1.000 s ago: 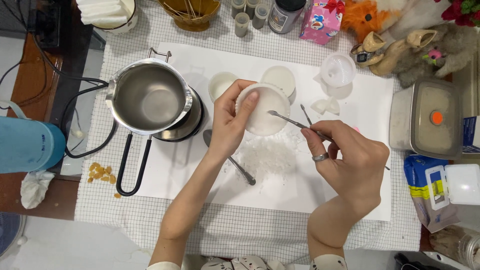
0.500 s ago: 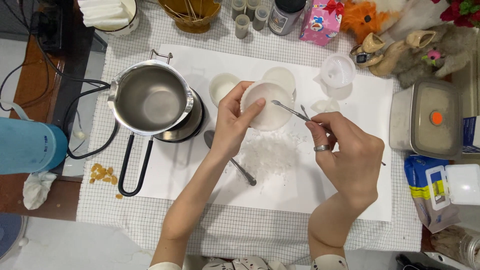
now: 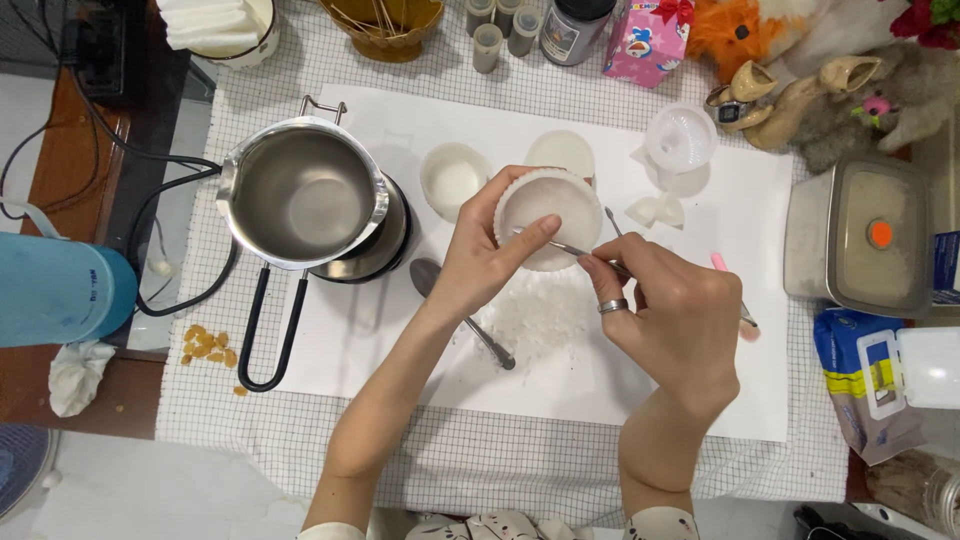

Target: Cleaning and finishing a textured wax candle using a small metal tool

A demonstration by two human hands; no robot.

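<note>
My left hand (image 3: 480, 265) grips the round white mould (image 3: 548, 215), tipped over the white sheet (image 3: 400, 330) above some white flakes (image 3: 535, 320). My right hand (image 3: 670, 315) pinches 1 thin metal pick (image 3: 570, 247), its long axis running left to right, tip pointing left into the mould.

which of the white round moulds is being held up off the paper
The fluted white mould gripped by the left hand; the others sit on the white paper sheet.
</note>
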